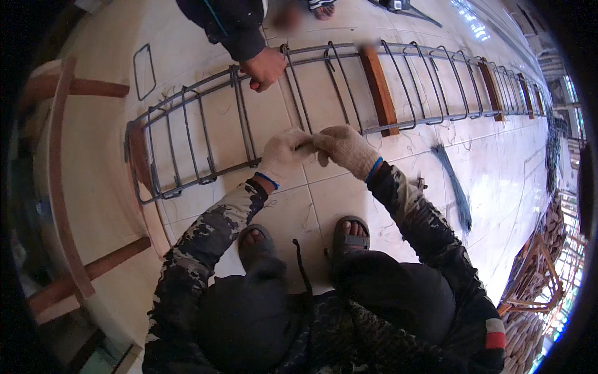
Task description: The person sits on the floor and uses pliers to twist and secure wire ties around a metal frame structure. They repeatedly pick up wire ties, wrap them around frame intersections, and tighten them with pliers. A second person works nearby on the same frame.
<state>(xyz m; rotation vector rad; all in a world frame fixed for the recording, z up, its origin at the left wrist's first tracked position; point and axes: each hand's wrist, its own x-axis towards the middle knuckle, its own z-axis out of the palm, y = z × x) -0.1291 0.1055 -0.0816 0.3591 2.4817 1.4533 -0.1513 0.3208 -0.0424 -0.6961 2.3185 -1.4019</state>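
A: What lies closest in?

B: A pair of dark trouser knees (398,293), then the sandals (352,235) on pale floor tiles (349,196), and camouflage sleeves (218,227) reaching forward

A: And the hands?

B: Both wear pale knit gloves. The left hand (284,153) and the right hand (349,149) come together in front of the body, fingers bent inward, tips almost meeting

A: How far apart are the fingers, and have they hold of anything?

B: I can't tell; the gloves hide any gap, and anything thin between them is too small to make out

A: What's around them?

B: To the right, a bundle of thin wire (453,184) lies on the tiles. The steel cage (242,112) runs across just beyond the gloves, its near bar passing behind them; touching or not, I can't say

A: Any support under it?

B: Wooden pieces cross it, one reddish-brown block (377,87) right of the gloves

A: Farther off?

B: Another person's bare hand (265,67) is at the cage's far bar, and left of that a loose rectangular steel loop (153,67) lies on the floor
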